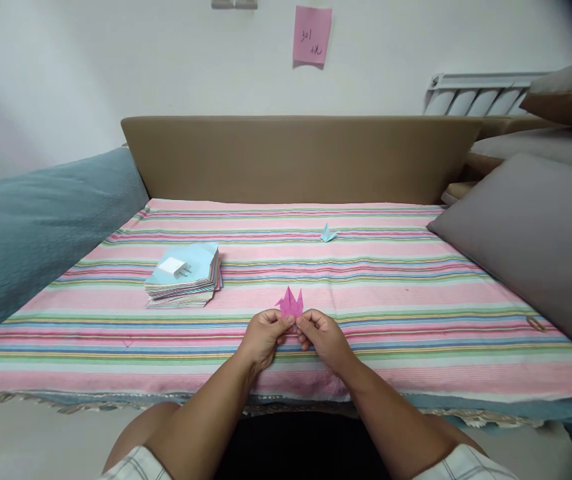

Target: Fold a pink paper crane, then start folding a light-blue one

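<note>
A folded magenta paper crane (pixel 291 304) is held at its lower edge between both hands, its points facing up and away. My left hand (pixel 265 335) pinches it from the left with thumb and fingers. From the right, my right hand (pixel 323 335) grips the same edge, the two thumbs almost touching. Farther back, a small light-blue folded paper crane (pixel 328 233) rests on the striped cloth (pixel 276 257). On the left lies a stack of coloured paper (pixel 186 287), light blue on top, with a white plug adapter (pixel 174 267) on it.
A teal-covered armrest (pixel 51 220) bounds the left side and a brown backrest (pixel 296 160) the far side. Grey cushions (pixel 541 233) are piled at the right. A small brown object (pixel 535 324) lies near them. A pink note (pixel 312 37) is on the wall.
</note>
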Tool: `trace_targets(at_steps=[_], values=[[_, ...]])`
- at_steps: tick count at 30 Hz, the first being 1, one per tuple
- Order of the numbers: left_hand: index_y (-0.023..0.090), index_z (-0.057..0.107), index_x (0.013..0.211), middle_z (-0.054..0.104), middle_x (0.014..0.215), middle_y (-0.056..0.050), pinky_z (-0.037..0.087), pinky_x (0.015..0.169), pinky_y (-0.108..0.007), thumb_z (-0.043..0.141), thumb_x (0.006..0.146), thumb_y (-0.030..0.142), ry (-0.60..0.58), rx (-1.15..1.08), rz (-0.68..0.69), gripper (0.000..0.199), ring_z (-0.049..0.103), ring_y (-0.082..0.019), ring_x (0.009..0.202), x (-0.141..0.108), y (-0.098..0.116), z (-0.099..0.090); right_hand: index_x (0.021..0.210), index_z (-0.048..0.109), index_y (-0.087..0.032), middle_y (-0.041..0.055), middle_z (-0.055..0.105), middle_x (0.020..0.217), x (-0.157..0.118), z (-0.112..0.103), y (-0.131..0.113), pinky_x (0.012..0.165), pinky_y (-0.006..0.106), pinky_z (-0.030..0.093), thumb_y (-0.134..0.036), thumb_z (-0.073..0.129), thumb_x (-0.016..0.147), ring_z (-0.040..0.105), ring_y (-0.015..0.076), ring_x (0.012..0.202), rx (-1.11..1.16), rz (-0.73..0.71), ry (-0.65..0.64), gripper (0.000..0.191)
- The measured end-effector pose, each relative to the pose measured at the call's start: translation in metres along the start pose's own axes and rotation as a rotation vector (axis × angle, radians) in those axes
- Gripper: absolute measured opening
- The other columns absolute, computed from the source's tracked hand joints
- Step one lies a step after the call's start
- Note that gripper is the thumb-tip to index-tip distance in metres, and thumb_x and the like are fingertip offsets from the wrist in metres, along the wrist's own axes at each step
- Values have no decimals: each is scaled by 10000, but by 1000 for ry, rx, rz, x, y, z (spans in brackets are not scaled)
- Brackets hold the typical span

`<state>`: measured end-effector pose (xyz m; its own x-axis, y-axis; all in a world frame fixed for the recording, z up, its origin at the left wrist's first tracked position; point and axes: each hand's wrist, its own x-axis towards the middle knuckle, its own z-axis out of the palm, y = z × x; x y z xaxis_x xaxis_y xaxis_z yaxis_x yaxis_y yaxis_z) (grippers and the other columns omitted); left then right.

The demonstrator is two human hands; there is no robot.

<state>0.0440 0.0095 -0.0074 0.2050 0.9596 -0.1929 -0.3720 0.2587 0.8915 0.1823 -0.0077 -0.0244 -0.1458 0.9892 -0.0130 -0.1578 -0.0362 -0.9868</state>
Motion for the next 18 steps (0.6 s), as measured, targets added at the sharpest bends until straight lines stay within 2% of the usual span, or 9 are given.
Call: trace_targets(at_steps=[4, 13, 18], values=[[124, 546, 540, 467, 458, 52, 203, 379, -171, 839, 481, 378, 21, 21, 16, 393, 332, -21, 382, 0, -1, 1, 762, 551, -188, -47, 546, 587, -1, 0, -5, 460, 216, 422, -491, 642, 716, 491, 88, 493, 19, 2, -26, 320], [130, 536, 519, 475, 446, 52, 202, 383, -178, 843, 461, 377, 35, 50, 18, 398, 328, -24, 378, 1, -2, 0, 705, 550, -180, -47, 547, 565, 1, -2, -3, 462, 208, 423, -473, 649, 710, 482, 77, 471, 10, 25, 14, 310], [133, 536, 507, 462, 426, 61, 191, 388, -184, 844, 454, 371, 23, 90, 28, 393, 313, -24, 371, 0, -2, 1, 841, 591, -192, -29, 581, 674, 2, -1, -7, 471, 198, 447, -454, 691, 672, 539, 104, 590, 171, 28, 83, 328]])
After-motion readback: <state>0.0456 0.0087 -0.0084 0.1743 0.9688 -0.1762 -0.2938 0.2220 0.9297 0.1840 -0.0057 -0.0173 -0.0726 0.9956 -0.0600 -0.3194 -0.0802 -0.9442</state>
